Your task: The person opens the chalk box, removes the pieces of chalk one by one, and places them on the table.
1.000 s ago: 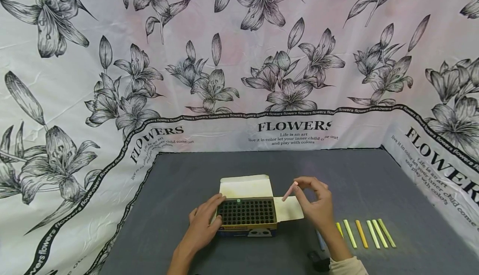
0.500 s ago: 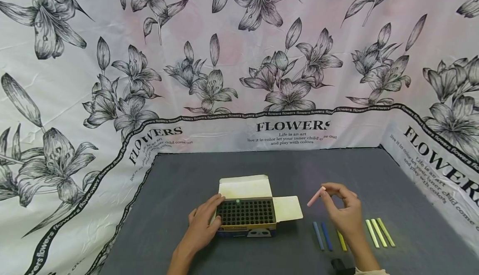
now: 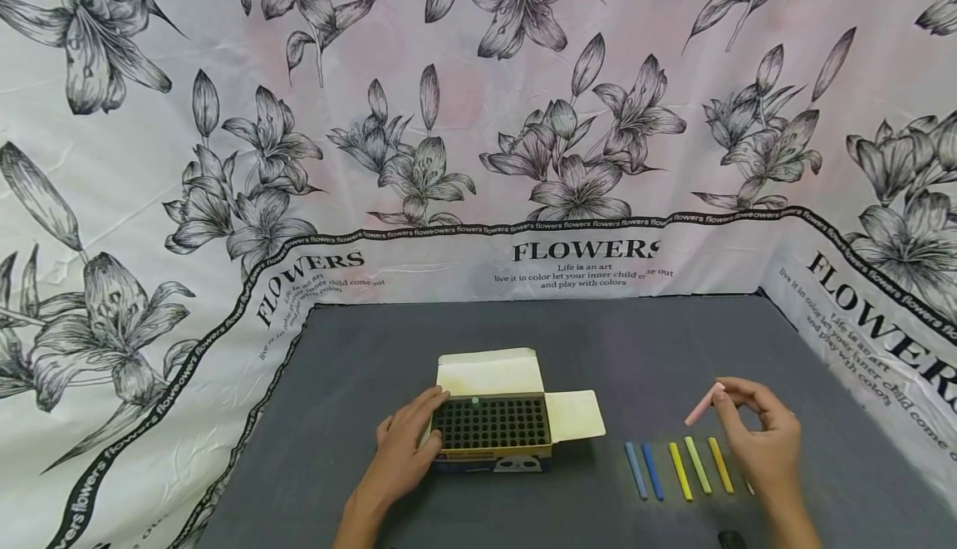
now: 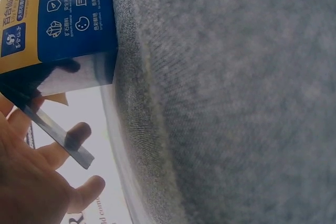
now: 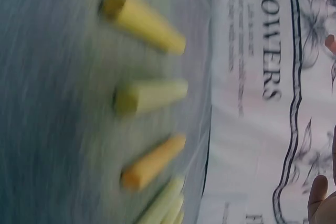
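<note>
In the head view, my right hand (image 3: 766, 441) pinches a pink chalk stick (image 3: 701, 405) between thumb and fingertips. The stick slants above a row of chalks on the right side of the table. My left hand (image 3: 407, 449) rests against the left side of an opened chalk box (image 3: 458, 461), its fingers extended and loose. The left wrist view shows that hand (image 4: 37, 171) beside a narrow flap (image 4: 58, 135) of the blue and yellow box (image 4: 79, 19). A dark holder with many holes (image 3: 489, 424) fills the box, and one green chalk (image 3: 475, 403) stands at its back edge.
Side by side lie a grey-blue chalk (image 3: 635, 471), a blue one (image 3: 653, 472), a yellow one (image 3: 680, 472), a pale green one (image 3: 698, 465) and an orange one (image 3: 721, 466). More pale chalks (image 5: 161, 203) show in the right wrist view. Flowered cloth (image 3: 449, 267) borders the table.
My right hand has carried the pink chalk rightward from beside the box's side flap to above the row, uncovering the left chalks and covering the right ones. My left hand has stayed at the box.
</note>
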The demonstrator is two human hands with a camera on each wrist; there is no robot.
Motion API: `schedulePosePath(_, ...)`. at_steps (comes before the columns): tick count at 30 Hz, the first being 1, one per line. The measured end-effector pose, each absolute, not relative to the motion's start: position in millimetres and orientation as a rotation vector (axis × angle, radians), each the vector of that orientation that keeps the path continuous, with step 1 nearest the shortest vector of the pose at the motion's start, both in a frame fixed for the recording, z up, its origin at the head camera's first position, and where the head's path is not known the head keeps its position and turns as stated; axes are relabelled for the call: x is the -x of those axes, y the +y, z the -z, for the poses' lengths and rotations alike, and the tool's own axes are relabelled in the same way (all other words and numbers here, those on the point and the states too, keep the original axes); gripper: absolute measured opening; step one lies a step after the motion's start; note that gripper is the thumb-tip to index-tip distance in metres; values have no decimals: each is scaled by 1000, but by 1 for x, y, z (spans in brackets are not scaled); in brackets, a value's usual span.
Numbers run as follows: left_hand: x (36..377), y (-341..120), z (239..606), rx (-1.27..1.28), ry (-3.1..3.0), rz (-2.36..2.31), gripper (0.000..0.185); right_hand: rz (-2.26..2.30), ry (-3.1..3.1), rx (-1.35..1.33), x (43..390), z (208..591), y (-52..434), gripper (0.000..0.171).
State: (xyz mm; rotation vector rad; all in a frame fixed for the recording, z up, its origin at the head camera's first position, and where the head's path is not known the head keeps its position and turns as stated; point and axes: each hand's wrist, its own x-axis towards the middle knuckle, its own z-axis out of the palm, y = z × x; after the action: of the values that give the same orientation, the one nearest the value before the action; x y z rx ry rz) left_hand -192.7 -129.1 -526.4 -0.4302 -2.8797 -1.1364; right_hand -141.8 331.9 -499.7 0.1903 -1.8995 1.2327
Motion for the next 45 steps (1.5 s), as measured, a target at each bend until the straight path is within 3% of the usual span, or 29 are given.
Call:
schedulePosePath(16,191,-131,525,438,-2868,1150,56,-1035,-2112,362,121,504,392,18)
schedulePosePath(23,192,-131,524,433,-2872,1150,56,-829,-2383,258,120,512,428,19)
schedulePosePath(33,192,-131,525,436,-2879,1136,55,-573,-3148,271,127,513,454,50)
schedulePosePath(45,191,-131,526,445,-2875,1147,55,-576,-3349,392,137,516,461,48)
